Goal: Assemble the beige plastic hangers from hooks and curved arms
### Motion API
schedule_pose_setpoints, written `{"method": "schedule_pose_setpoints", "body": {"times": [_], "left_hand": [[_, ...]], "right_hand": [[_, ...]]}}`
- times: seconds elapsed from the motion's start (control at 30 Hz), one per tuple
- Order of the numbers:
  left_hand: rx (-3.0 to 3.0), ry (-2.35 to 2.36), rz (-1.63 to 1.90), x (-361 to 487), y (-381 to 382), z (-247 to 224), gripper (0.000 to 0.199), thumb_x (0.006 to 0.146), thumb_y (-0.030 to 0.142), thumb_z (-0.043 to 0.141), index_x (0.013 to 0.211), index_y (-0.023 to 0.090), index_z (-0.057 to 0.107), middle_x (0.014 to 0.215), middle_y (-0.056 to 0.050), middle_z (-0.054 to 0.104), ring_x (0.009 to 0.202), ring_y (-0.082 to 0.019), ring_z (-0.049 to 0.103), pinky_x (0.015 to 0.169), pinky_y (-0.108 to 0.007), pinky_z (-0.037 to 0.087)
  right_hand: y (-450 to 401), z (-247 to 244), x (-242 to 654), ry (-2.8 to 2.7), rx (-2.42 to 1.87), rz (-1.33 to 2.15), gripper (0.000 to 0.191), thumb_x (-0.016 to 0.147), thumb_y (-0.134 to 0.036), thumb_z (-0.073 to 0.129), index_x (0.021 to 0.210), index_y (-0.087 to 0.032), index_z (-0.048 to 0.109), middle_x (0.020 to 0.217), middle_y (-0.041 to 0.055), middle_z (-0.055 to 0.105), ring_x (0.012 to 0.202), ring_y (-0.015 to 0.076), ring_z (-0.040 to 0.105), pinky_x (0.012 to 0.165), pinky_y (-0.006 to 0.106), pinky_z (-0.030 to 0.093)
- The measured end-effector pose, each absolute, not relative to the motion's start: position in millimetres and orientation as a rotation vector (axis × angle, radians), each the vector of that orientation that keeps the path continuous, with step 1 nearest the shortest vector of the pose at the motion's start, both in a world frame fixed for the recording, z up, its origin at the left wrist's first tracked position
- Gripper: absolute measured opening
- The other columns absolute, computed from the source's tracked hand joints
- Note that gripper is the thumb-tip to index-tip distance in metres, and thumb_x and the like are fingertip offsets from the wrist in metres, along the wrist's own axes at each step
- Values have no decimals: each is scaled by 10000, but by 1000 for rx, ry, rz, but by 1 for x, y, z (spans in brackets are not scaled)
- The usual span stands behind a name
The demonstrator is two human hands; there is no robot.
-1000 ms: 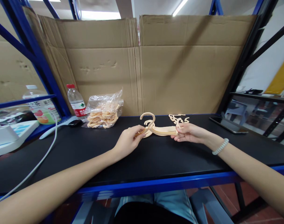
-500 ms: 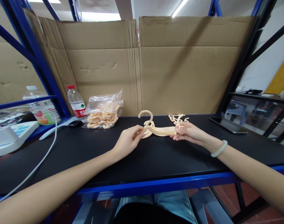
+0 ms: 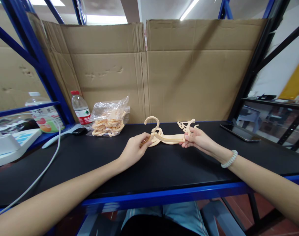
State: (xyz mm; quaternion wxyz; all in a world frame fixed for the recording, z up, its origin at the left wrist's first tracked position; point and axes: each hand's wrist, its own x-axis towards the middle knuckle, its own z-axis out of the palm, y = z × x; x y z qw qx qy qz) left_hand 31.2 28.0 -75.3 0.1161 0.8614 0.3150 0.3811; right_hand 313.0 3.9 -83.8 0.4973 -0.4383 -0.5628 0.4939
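Observation:
A cream plastic clothes hanger (image 3: 170,137) is held low over the black tabletop, its hook (image 3: 153,122) pointing up. My left hand (image 3: 133,149) is closed on the hanger's left part, just below the hook. At the far end of the hanger's right arm, my right hand (image 3: 197,139) pinches a slim curved cream piece (image 3: 189,126) against or beside the arm's end. Fingers hide whether the two are joined. Behind my right hand, more cream plastic parts (image 3: 181,125) lie on the table, partly covered.
A clear bag of cream plastic parts (image 3: 107,123) stands at the back left beside a red-capped bottle (image 3: 82,109). Left of these are a brush (image 3: 62,135), a white power strip (image 3: 24,141) and a cable (image 3: 49,160). A phone (image 3: 239,132) lies right. Cardboard (image 3: 201,72) walls the back.
The curved piece in my right hand has tilted slightly, its top leaning further right. My left hand keeps its hold on the hanger, almost unmoved.

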Motion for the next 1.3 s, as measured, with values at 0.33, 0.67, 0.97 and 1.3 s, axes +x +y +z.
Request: {"method": "schedule_pose_setpoints", "body": {"times": [0.33,0.67,0.97,1.3], "left_hand": [[2427,979,1094,33,29,-78,175,871,290,498,944,177,609,784,-27,653,629,-132,583,573,-227,474],[2226,1061,1124,30,35,-79,223,839,351,523,927,159,594,751,-37,659,679,-167,629,577,-248,494],[2305,1171,1252,28,39,-77,242,825,290,514,1024,158,555,943,-51,605,606,-115,571,642,-280,488],[2685,984,1043,31,36,-87,206,723,93,523,905,190,531,830,-14,583,775,-167,575,707,-295,470]], "right_hand": [[9,-88,314,-1367,-1019,1139,344,703,-302,758,789,-190,444,654,41,652,606,192,684,593,288,582],[8,-79,319,-1295,-836,1073,281,681,-297,765,879,-182,603,973,27,612,715,101,557,571,213,472],[18,-66,351,-1228,-902,1073,267,608,-313,805,754,-181,624,704,-16,570,602,92,533,575,222,456],[16,-49,388,-2165,-1374,781,297,654,-420,724,768,-151,668,715,26,641,648,150,568,612,269,436]]}}
